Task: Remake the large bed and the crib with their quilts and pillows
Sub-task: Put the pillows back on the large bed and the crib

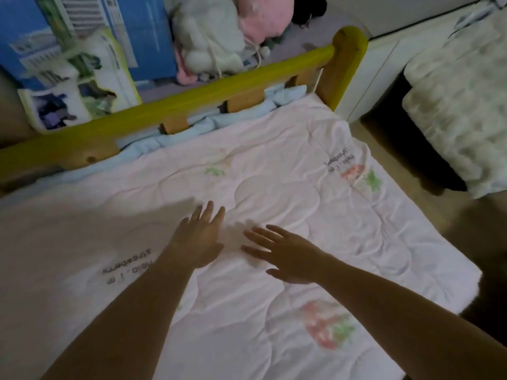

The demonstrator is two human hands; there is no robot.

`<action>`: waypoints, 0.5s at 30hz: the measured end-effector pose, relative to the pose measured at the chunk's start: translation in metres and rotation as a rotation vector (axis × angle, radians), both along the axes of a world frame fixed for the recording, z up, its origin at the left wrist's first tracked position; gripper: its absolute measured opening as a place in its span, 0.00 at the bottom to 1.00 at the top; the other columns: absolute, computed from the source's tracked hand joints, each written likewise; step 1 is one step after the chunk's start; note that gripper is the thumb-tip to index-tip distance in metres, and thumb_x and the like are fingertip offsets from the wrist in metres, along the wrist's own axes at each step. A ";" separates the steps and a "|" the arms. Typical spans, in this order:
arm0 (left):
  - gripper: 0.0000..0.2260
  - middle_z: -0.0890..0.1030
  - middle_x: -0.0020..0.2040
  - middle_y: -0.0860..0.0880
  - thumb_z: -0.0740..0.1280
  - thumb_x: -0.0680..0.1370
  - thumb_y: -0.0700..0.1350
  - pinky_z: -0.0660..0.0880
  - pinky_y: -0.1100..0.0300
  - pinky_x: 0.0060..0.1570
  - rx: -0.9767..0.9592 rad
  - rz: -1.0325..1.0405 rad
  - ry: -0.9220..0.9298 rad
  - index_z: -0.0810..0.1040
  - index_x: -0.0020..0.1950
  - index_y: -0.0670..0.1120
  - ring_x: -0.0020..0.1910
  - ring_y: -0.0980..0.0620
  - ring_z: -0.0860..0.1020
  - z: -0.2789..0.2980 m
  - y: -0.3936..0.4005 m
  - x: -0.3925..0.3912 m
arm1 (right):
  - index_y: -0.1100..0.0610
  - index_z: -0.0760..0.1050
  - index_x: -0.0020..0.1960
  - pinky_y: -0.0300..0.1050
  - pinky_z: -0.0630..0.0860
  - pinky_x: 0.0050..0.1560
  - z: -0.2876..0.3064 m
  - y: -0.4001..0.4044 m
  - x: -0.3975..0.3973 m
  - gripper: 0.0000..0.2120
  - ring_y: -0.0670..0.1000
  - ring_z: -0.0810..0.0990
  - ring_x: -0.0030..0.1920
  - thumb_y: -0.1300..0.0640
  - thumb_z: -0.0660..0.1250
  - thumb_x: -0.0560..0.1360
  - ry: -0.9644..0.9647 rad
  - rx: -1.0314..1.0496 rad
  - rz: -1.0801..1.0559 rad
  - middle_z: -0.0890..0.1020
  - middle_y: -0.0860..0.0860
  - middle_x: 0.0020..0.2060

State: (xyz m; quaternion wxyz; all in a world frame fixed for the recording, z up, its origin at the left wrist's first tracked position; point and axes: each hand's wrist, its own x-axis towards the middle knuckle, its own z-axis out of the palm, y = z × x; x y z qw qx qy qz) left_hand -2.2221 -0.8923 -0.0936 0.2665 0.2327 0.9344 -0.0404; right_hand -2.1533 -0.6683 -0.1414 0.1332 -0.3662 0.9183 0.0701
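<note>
On crib (192,100), pink quilt (301,165) lies spread, mostly flat w/ few wrinkles. Left hand (199,237) & right hand (285,256) rest fingers straight, near each other, gripping nothing. Pillow unseen; large bed (461,105) prob. left.

White quilt (274,187) with pink-and-green strawberry prints, pale blue sheet (175,137), yellow-green crib rail (192,101), blue box (148,31).
</note>
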 end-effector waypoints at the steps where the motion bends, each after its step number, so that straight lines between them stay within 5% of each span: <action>1: 0.38 0.42 0.79 0.45 0.63 0.78 0.57 0.57 0.49 0.73 0.017 -0.003 0.043 0.42 0.79 0.50 0.78 0.45 0.49 -0.020 0.011 -0.010 | 0.52 0.59 0.76 0.55 0.60 0.74 -0.021 0.009 -0.014 0.33 0.57 0.61 0.75 0.43 0.63 0.74 0.010 -0.033 0.085 0.61 0.57 0.75; 5: 0.33 0.62 0.76 0.41 0.55 0.77 0.64 0.69 0.41 0.62 0.099 0.046 0.226 0.59 0.77 0.46 0.71 0.39 0.66 -0.084 0.041 -0.045 | 0.50 0.51 0.78 0.53 0.47 0.75 -0.070 0.072 -0.085 0.31 0.52 0.51 0.77 0.38 0.49 0.79 -0.002 -0.053 0.092 0.54 0.51 0.77; 8: 0.33 0.65 0.74 0.41 0.42 0.79 0.65 0.67 0.35 0.62 0.129 0.041 0.274 0.62 0.76 0.46 0.70 0.37 0.67 -0.112 0.072 -0.090 | 0.47 0.42 0.78 0.51 0.39 0.75 -0.089 0.141 -0.166 0.30 0.51 0.44 0.77 0.38 0.42 0.79 0.135 -0.054 -0.411 0.44 0.49 0.77; 10: 0.33 0.63 0.75 0.42 0.43 0.79 0.64 0.63 0.37 0.66 0.198 -0.048 0.369 0.62 0.76 0.45 0.73 0.38 0.64 -0.118 0.110 -0.130 | 0.48 0.40 0.78 0.51 0.37 0.76 -0.087 0.178 -0.212 0.30 0.52 0.40 0.77 0.40 0.43 0.80 0.175 -0.114 -0.809 0.42 0.52 0.77; 11: 0.32 0.62 0.76 0.42 0.44 0.80 0.63 0.61 0.38 0.69 0.240 -0.091 0.410 0.62 0.76 0.45 0.74 0.40 0.61 -0.114 0.123 -0.142 | 0.49 0.40 0.78 0.51 0.37 0.76 -0.083 0.178 -0.220 0.30 0.52 0.39 0.77 0.40 0.45 0.80 0.208 -0.166 -0.843 0.41 0.53 0.77; 15: 0.30 0.58 0.77 0.45 0.47 0.80 0.60 0.53 0.42 0.73 0.285 -0.178 0.439 0.59 0.77 0.45 0.77 0.45 0.55 -0.121 0.184 -0.181 | 0.47 0.43 0.78 0.48 0.37 0.75 -0.079 0.192 -0.231 0.29 0.49 0.41 0.77 0.39 0.44 0.81 0.183 -0.185 -0.305 0.43 0.47 0.77</action>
